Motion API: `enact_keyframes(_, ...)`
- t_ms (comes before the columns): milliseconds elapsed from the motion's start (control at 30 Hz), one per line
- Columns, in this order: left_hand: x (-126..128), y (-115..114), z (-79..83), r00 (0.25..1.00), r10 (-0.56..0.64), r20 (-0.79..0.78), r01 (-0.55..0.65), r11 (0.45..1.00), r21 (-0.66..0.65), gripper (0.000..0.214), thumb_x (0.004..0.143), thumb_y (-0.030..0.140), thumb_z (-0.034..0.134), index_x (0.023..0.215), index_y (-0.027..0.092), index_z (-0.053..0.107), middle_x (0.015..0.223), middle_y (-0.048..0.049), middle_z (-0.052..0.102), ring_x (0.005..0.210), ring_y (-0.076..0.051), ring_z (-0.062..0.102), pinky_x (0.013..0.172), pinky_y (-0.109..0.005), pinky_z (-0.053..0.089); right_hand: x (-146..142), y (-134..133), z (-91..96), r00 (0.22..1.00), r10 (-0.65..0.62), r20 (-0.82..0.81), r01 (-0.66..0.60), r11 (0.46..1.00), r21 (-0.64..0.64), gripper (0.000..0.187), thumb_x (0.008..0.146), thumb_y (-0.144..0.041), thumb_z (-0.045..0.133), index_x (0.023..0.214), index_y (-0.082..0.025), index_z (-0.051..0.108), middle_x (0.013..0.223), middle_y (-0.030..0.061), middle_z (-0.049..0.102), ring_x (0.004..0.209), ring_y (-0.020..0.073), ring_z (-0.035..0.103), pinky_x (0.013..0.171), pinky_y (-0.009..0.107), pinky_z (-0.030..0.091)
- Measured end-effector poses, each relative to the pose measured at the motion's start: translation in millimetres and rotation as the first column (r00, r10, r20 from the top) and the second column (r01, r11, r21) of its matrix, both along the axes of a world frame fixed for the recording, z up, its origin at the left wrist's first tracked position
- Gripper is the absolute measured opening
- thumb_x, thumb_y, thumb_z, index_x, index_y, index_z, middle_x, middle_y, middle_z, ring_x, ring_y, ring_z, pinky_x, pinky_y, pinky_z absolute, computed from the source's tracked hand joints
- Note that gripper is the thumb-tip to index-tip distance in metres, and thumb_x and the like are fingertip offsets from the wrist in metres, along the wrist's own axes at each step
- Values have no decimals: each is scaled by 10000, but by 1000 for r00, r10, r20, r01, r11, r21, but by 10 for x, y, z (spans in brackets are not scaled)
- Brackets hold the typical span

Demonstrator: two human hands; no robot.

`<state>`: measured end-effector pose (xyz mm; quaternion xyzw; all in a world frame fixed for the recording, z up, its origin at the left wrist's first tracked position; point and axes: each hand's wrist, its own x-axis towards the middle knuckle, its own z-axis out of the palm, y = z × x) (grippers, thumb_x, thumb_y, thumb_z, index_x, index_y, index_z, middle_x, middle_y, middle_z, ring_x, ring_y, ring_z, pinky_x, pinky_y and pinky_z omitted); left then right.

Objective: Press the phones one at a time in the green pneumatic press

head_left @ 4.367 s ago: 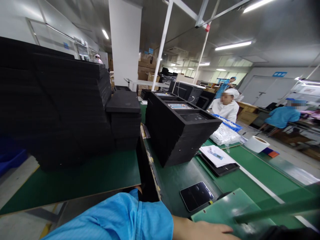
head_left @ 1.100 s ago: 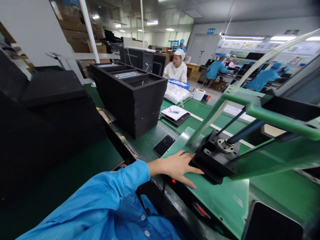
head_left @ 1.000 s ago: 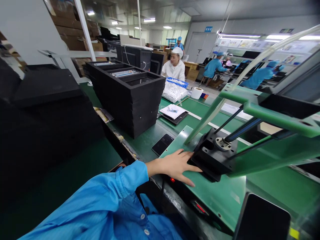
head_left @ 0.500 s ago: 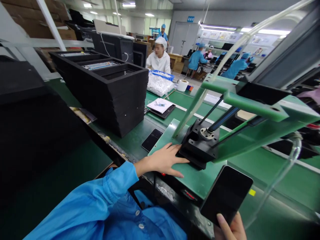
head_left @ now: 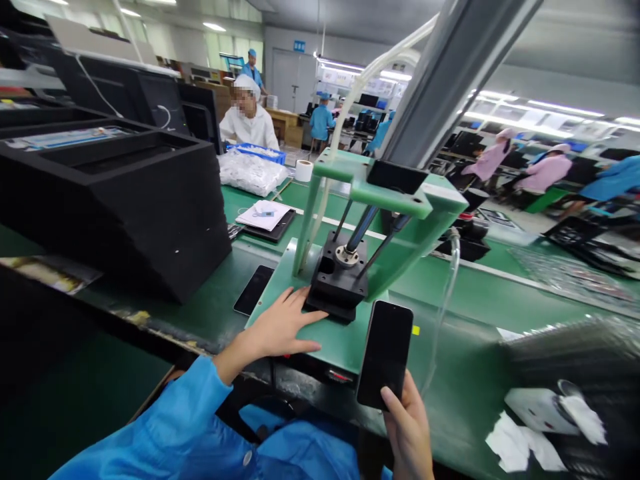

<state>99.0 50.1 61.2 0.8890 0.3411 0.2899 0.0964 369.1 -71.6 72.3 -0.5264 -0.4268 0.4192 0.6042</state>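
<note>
My left hand (head_left: 283, 323) lies with fingers spread on the green base plate (head_left: 345, 343) of a press (head_left: 338, 273), its fingertips beside the black block under the rods. In my right hand (head_left: 411, 427) is a smartphone (head_left: 386, 353) with a dark screen, held upright by its lower end, thumb over the front. The phone is in front of the right edge of the base plate. Another dark phone (head_left: 253, 290) lies flat on the bench, left of the plate.
Stacked black foam trays (head_left: 165, 220) stand at the left. Behind the press are a notepad (head_left: 265, 215), a bag of white parts (head_left: 253, 172) and a tape roll (head_left: 303, 171). At right are crumpled tissues (head_left: 510, 440) and stacked clear trays (head_left: 590, 353). A person in white (head_left: 250, 120) sits opposite.
The view has swung to the right, bringing the tissues and clear trays into sight. My right hand has raised the phone more upright beside the press. My left hand stays on the plate.
</note>
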Motion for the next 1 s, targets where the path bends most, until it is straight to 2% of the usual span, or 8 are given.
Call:
enact_keyframes(167, 6, 3, -16, 1000, 14, 5, -14, 1000, -14, 656, 836, 622, 654, 1411, 331, 527, 1526, -154, 370, 1426, -397, 316, 1140, -626, 286, -10, 16, 13, 997, 78, 15, -79, 996, 36, 448, 754, -410, 833, 1155, -269, 694, 1114, 85, 691, 966, 249, 665, 829, 308, 555)
enact_keyframes(333, 5, 15, -16, 1000, 18, -20, -18, 1000, -14, 658, 833, 621, 657, 1406, 323, 534, 1505, -157, 406, 1419, -400, 328, 1136, -637, 292, 37, 20, -17, 990, 138, 31, -139, 989, 54, 471, 799, -396, 800, 1231, -264, 663, 1204, 107, 658, 1095, 282, 625, 926, 359, 526)
enact_keyframes(433, 3, 13, -12, 1000, 17, -19, -17, 1000, -5, 652, 837, 615, 655, 1410, 331, 527, 1509, -148, 402, 1422, -395, 325, 1138, -632, 292, 59, 14, -22, 985, 167, 45, -169, 984, 48, 489, 821, -400, 778, 1262, -234, 648, 1212, 131, 651, 1106, 308, 619, 942, 408, 524)
enact_keyframes(567, 2, 0, 10, 1000, 14, -14, -14, 1000, -15, 650, 837, 597, 667, 1412, 329, 523, 1524, -149, 382, 1429, -395, 313, 1143, -629, 284, 71, 6, -17, 983, 176, 46, -178, 983, 46, 468, 849, -389, 752, 1277, -240, 636, 1208, 121, 655, 1176, 305, 581, 924, 388, 535)
enact_keyframes(767, 3, -16, 31, 1000, 18, -8, -19, 999, -30, 670, 822, 567, 703, 1424, 357, 497, 1541, -115, 366, 1431, -369, 314, 1158, -609, 272, 109, 6, -56, 982, 188, -7, -188, 981, 46, 463, 838, -360, 770, 1272, -271, 635, 1239, 108, 643, 1118, 298, 618, 932, 397, 530)
enact_keyframes(1000, 6, -19, 2, 1000, 18, 26, -17, 1000, -17, 655, 824, 633, 662, 1393, 333, 542, 1518, -143, 387, 1418, -384, 328, 1151, -607, 277, 149, -9, -81, 992, 119, -52, -119, 993, -5, 502, 767, -355, 834, 1229, -275, 656, 1230, 86, 650, 1175, 282, 585, 966, 353, 504)
